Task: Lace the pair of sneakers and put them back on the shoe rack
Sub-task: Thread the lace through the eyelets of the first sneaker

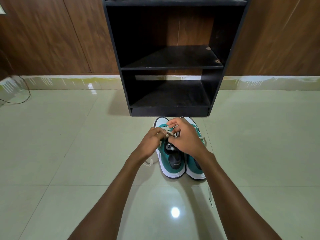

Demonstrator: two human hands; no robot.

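Observation:
Two teal and white sneakers stand side by side on the floor, toes towards the rack: the left sneaker (168,161) and the right sneaker (194,168). My left hand (152,142) and my right hand (185,137) meet over the left sneaker's eyelets, each pinching its cream lace (168,133). A loose end of that lace (149,162) trails on the tiles to the left. The right sneaker's lace (210,196) hangs loose to the right. My right hand hides most of the right sneaker's tongue.
The black shoe rack (171,68) stands just beyond the sneakers, its two shelves bare. Wood panelling lines the wall behind it. A dark cable (26,99) lies on the glossy tiled floor (69,135) at the far left.

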